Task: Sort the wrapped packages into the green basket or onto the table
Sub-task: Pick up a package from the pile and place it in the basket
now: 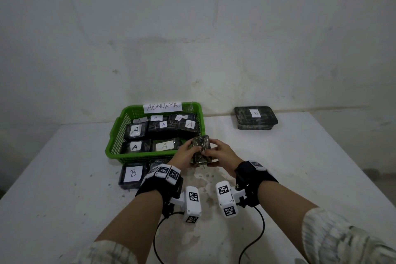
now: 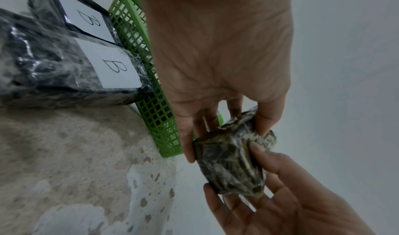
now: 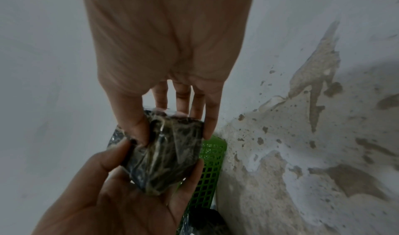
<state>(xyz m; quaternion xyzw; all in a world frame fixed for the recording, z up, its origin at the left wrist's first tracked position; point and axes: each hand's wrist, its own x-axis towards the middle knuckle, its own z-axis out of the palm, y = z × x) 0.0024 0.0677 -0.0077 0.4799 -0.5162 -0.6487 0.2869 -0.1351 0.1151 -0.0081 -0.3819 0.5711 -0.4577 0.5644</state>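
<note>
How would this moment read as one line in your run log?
step: checking package | left hand and right hand: both holding wrapped package, no label visible | location: above table, near green basket corner

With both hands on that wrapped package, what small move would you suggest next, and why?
Probably turn the wrapped package over in the left hand and right hand to find its label. No letter shows on it in any view, while the green basket holds A-labelled packages and B-labelled packages lie on the table.
</note>
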